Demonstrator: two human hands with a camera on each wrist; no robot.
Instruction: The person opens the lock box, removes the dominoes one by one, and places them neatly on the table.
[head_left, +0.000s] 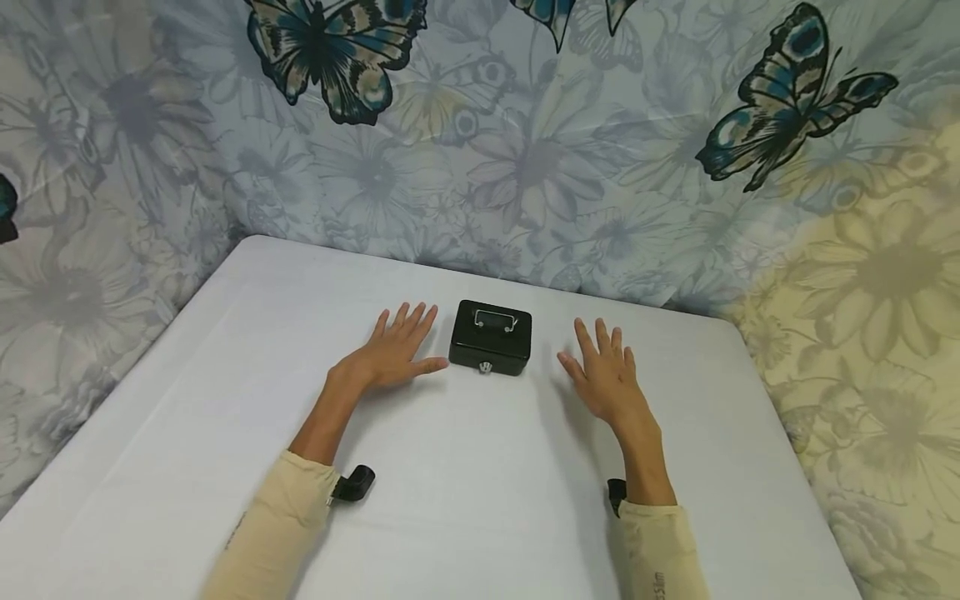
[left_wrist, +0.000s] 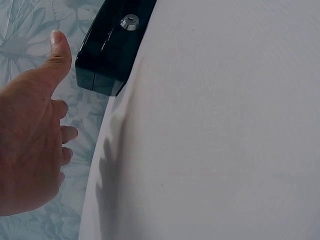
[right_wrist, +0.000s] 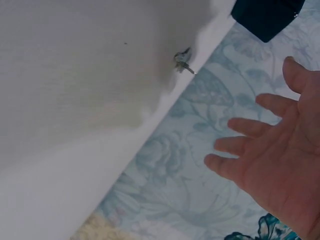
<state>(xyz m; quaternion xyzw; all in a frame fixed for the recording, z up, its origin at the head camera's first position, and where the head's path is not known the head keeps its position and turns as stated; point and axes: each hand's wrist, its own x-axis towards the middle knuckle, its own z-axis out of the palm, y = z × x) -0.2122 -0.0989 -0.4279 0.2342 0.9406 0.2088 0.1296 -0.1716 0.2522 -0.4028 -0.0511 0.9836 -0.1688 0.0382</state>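
"Where's the black box point(head_left: 491, 340)?"

"On the white table point(head_left: 465, 517), between the left hand point(head_left: 388, 355) and the right hand point(head_left: 607, 385), metal handle point(head_left: 496, 313) on top, lock point(head_left: 485, 367) on the near side."

"Is either hand gripping it?"

"Neither; both hold nothing, fingers spread, well apart. The left thumb is just beside the box, the right hand farther off. Small keys point(right_wrist: 180, 58) lie on the table too."

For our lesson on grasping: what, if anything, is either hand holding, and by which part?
Nothing is held: the left hand and right hand are empty, flanking the black box.
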